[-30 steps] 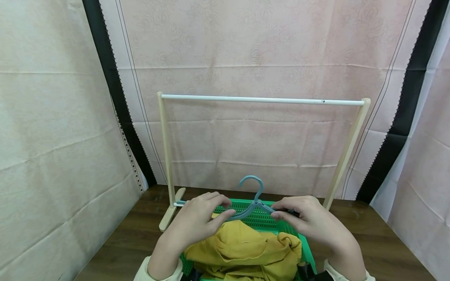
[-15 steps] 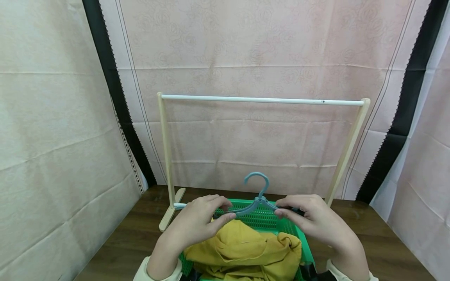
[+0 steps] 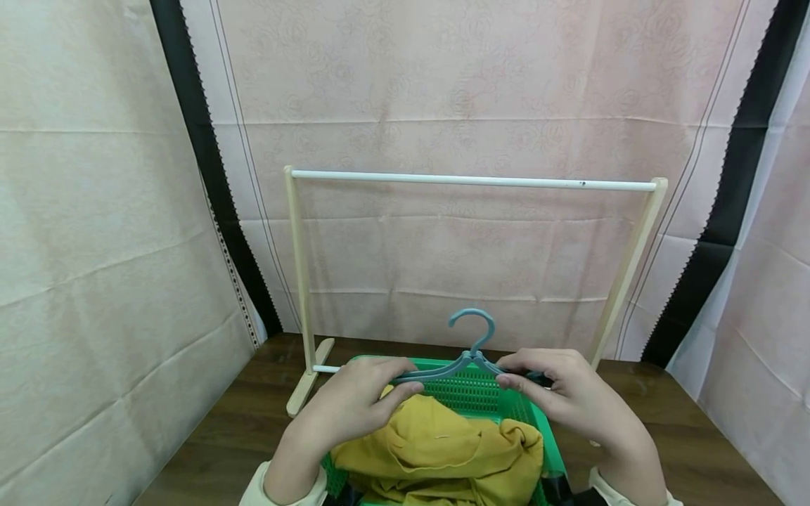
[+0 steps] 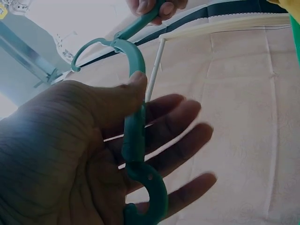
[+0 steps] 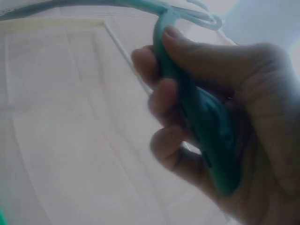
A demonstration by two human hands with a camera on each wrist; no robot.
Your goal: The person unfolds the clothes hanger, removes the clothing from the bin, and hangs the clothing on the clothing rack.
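A blue-green plastic clothes hanger (image 3: 443,371) spans both hands above the back part of a green basket (image 3: 552,444), its hook pointing up. My left hand (image 3: 361,397) pinches the hanger's left arm. In the left wrist view the thumb presses that arm (image 4: 135,133) against spread fingers, and a curled end shows near the palm. The right hand (image 3: 563,390) grips the other arm close to the middle; in the right wrist view its fingers curl round the hanger (image 5: 187,96). Yellow cloth (image 3: 443,450) lies bunched in the basket, below the hands.
Behind the basket stands a rack with a white top bar (image 3: 468,180) and cream posts (image 3: 299,267). The wooden table (image 3: 209,436) carries it all. Pale curtains (image 3: 443,84) with black strips enclose the back and sides.
The hanger's hook has shifted rightward and slightly up. Its left arm sits higher between the left thumb and fingers. My right hand has moved a little to the right; the cloth stays still.
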